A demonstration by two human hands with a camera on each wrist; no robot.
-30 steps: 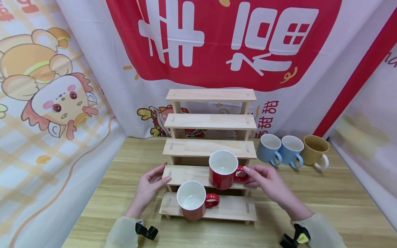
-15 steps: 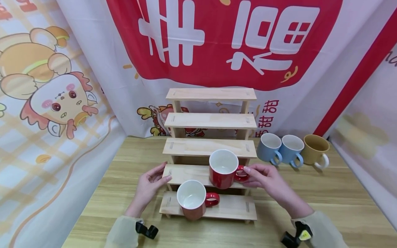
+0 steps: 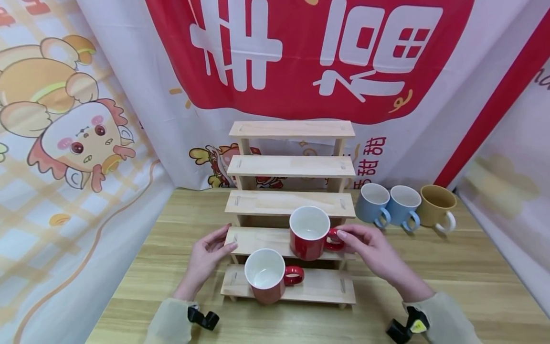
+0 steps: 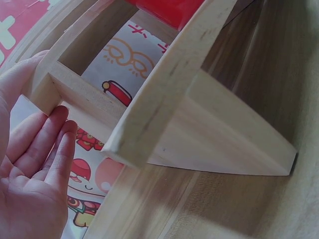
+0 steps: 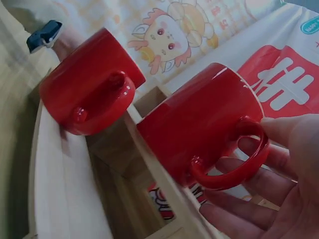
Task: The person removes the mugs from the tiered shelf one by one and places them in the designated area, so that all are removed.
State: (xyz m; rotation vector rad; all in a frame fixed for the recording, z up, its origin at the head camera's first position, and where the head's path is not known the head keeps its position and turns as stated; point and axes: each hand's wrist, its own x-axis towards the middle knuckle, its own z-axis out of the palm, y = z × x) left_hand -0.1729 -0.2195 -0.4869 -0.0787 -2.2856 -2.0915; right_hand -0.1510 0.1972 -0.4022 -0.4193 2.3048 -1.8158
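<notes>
A stepped wooden display rack (image 3: 290,203) stands on the table. On its second step from the bottom is a red mug (image 3: 307,246) with a white inside, its handle pointing right. My right hand (image 3: 373,251) holds that handle, the thumb at its top and fingers behind it in the right wrist view. Another red mug (image 3: 267,290) sits on the lowest step, left of centre, handle also to the right. At the left end of the second step, my left hand (image 3: 207,258) grips the board, thumb above and fingertips (image 4: 61,113) underneath.
Two light blue mugs (image 3: 372,205) and a tan mug (image 3: 436,210) with a white handle line up on the table (image 3: 455,272) right of the rack. A printed red and white cloth (image 3: 296,102) hangs right behind the rack.
The right fingers have shifted slightly at the handle, showing more of its lower part. The left hand, both red mugs and the rack keep their places.
</notes>
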